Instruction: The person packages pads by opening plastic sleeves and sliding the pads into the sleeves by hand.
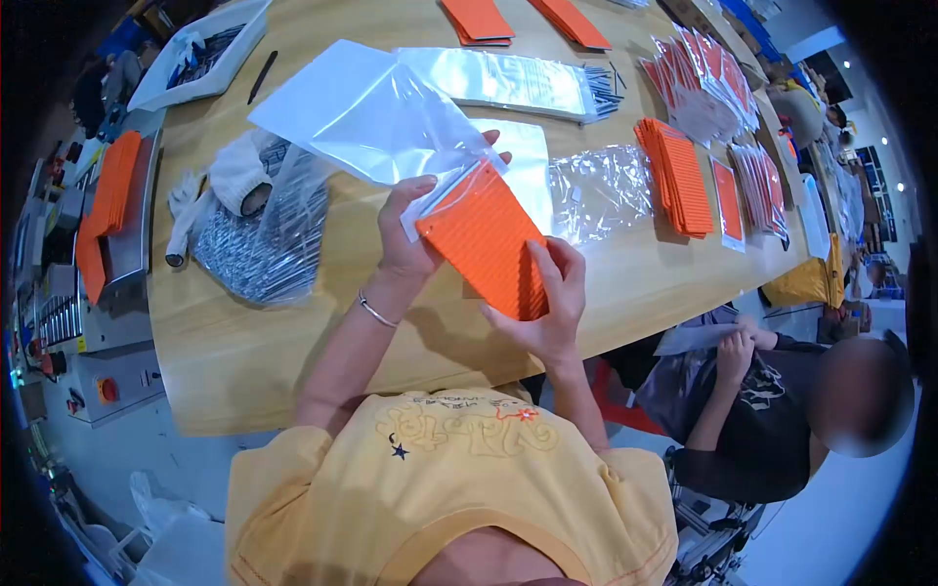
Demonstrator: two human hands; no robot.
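Observation:
My right hand [559,298] grips an orange textured sheet [489,239], thumb on one side and fingers on the other, near its lower end. The sheet is tilted, and its upper end lies at the mouth of a clear plastic bag [376,117]. My left hand [412,230] is closed on the bag around that mouth; its thumb shows at the near side and fingertips stick out beyond the bag. How far the sheet sits inside the bag, I cannot tell. Under my hands lies a stack of clear bags [523,156] on the wooden table [391,347].
Orange sheets [674,176] are stacked at the right, beside packed red pieces [703,83]. A bag of metal rods [264,230] and a white glove [239,171] lie left. A white bin [210,59] stands far left. Another person [752,391] sits at the right.

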